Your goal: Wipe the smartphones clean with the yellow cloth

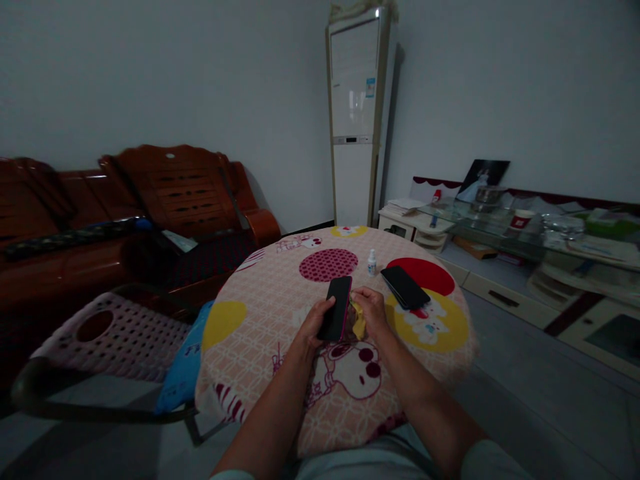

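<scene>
A dark smartphone point(336, 308) with a pink edge is held over the round table by my left hand point(314, 320), its thumb lying on the phone's face. My right hand point(369, 308) pinches a yellow cloth point(359, 323) against the phone's right edge; the cloth hangs down below the fingers. To the right of that hand lies a black wallet-like case point(406, 287), flat on the tablecloth. A small white bottle point(372, 263) stands upright just beyond my right hand.
A patterned cloth covers the table point(260, 293). At left are a pink woven chair point(120, 333), a blue cushion point(185, 360) and wooden seats point(175, 193). A tall white air conditioner point(353, 120) stands behind; a low cabinet point(495, 290) with a glass top is at right.
</scene>
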{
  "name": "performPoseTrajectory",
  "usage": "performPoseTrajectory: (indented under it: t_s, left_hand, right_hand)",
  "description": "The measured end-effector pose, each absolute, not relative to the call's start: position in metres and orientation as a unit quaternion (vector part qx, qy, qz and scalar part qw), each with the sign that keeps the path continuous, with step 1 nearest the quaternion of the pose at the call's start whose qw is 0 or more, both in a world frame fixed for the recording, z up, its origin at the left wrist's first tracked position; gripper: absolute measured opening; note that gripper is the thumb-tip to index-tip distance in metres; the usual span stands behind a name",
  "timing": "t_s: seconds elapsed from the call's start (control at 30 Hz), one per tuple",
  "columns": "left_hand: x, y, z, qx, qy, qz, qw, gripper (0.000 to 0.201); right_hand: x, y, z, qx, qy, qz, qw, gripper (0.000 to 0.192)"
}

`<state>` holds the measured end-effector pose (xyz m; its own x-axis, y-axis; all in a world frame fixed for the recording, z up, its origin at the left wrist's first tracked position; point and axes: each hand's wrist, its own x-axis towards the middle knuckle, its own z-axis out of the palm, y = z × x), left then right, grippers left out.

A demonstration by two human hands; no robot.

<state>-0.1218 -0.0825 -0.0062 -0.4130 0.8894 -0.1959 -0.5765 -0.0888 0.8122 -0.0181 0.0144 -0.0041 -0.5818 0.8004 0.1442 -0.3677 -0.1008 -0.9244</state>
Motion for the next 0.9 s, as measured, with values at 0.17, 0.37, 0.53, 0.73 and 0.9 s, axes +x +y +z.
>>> performPoseTrajectory:
  t_s: [0.17, 0.37, 0.53, 0.73, 0.9]
  left_hand:
    - [-0.124, -0.083, -0.006, 0.179, 0.432, 0.721, 0.511, 0.025]
    - [-0.125, -0.084, -0.007, 0.195, 0.447, 0.711, 0.507, 0.026]
    - [-0.123, -0.083, -0.007, 0.196, 0.462, 0.719, 0.481, 0.030]
    - [-0.122, -0.083, -0.003, 0.198, 0.481, 0.733, 0.438, 0.032]
    - [-0.122, -0.085, -0.004, 0.215, 0.480, 0.719, 0.454, 0.037]
  right_hand:
    - [-0.018, 0.010, -0.002, -0.191, -0.548, 0.720, 0.381, 0.016]
    - [-0.019, 0.016, -0.007, -0.213, -0.540, 0.707, 0.404, 0.017]
    - [-0.020, 0.016, -0.009, -0.205, -0.562, 0.699, 0.393, 0.015]
    - [-0.021, 0.017, -0.011, -0.214, -0.590, 0.670, 0.397, 0.015]
    - [-0.020, 0.022, -0.009, -0.236, -0.582, 0.659, 0.414, 0.016]
